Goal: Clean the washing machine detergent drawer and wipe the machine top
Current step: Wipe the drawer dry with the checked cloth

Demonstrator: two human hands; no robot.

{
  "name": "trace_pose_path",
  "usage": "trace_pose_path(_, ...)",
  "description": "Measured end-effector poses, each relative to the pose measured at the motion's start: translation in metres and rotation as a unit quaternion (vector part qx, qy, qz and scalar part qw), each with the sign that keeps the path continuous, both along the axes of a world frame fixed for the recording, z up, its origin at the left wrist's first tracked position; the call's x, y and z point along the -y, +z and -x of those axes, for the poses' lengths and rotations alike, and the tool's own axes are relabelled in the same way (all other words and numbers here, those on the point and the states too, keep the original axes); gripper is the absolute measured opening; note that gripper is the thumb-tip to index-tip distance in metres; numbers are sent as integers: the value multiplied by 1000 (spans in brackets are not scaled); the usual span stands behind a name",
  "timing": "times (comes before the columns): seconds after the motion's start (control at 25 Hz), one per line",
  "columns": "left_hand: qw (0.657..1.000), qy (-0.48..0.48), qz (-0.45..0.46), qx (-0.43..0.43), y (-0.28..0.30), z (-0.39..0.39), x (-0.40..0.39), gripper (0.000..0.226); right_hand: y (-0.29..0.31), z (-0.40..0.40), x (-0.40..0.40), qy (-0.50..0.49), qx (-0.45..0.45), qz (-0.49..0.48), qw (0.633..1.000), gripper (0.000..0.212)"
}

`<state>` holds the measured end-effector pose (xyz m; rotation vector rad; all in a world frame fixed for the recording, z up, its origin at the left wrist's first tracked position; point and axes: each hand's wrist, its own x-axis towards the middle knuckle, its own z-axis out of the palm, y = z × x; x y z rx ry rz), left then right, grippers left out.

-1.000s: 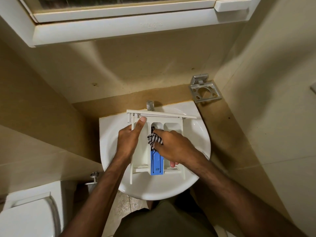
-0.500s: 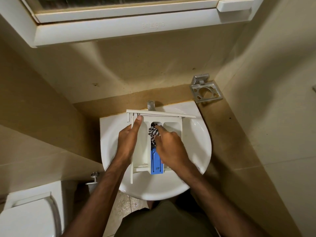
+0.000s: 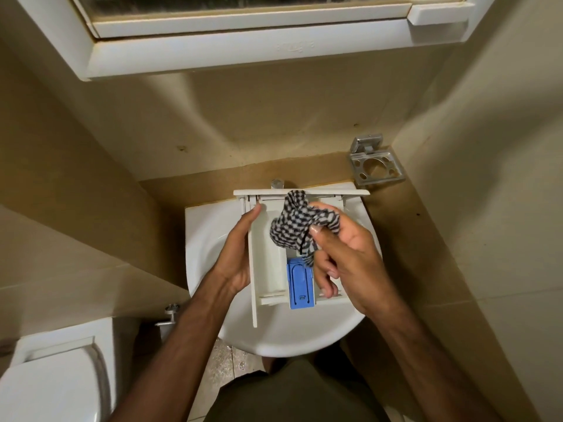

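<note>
A white detergent drawer (image 3: 268, 269) lies across the top of a round white sink (image 3: 201, 248), its long front panel at the sink's back edge, just in front of the tap (image 3: 276, 183). The left hand (image 3: 236, 254) grips the drawer's left side wall, thumb stretched forward along the wall's top, fingers curled underneath out of sight. The right hand (image 3: 347, 257) is raised a little above the drawer's right half, pinching a bunched black-and-white checked cloth (image 3: 297, 226) between thumb and fingers; the cloth hangs over the middle compartment, and whether its lower end touches the plastic I cannot tell. A blue insert (image 3: 300, 287) sits in the middle compartment at the drawer's near end, close to the sink's front edge. On the wall past the sink's back right corner hangs a metal holder (image 3: 376, 166). A white toilet (image 3: 51, 379) stands to the left of the sink, and a white-framed cabinet (image 3: 243, 41) is overhead.
</note>
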<state>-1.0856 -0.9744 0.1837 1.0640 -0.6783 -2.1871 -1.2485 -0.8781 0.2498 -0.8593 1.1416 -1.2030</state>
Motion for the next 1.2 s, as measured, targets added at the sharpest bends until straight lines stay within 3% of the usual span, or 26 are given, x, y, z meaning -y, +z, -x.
trace_pose_path(0.12, 1000, -8, 4, -2, 0, 4, -2, 58, 4, -11, 4, 16, -63, 19, 998, 29)
trace_pose_path(0.2, 1000, -13, 2, -9, -1, 5, -4, 61, -8, -23, 6, 22, -215, 26, 976, 32)
trace_pose_path(0.24, 1000, -9, -1, -13, -2, 4, -5, 61, -16, -28, 7, 16, -346, 39, 937, 33)
trace_pose_path(0.32, 1000, 4, -10, -13, -4, 4, -7, 54, -30, -36, 7, -14, -587, 75, 806, 35)
trace_pose_path(0.36, 1000, 5, -9, -14, -3, 6, -9, 51, -33, -40, 9, -35, -647, 79, 758, 35)
trace_pose_path(0.4, 1000, 10, -5, -11, -5, 8, -11, 48, -34, -45, 11, -54, -672, 80, 735, 33)
trace_pose_path(0.56, 998, 60, 11, 7, -4, 15, -8, 63, -37, -64, 30, -82, -691, 98, 711, 22)
trace_pose_path(0.72, 999, 33, 0, 29, -3, 9, -2, 75, -22, -69, 32, -4, -660, 39, 750, 19)
trace_pose_path(0.84, 998, 5, -59, 27, -3, -2, -6, 60, -15, -78, 8, 79, -656, 33, 750, 19)
trace_pose_path(0.96, 998, 21, -50, 36, -5, 0, -13, 58, -12, -75, 8, 110, -649, 13, 753, 18)
trace_pose_path(1.08, 997, 39, 9, 68, 0, 14, -8, 72, -16, -71, 36, -12, -688, 47, 724, 11)
trace_pose_path(1.12, 994, 59, 40, 87, 1, 19, -5, 70, -18, -69, 48, -90, -689, 65, 716, 10)
trace_pose_path(1.2, 985, 101, 64, 121, -3, 26, -1, 67, -18, -69, 56, -146, -679, 61, 717, 18)
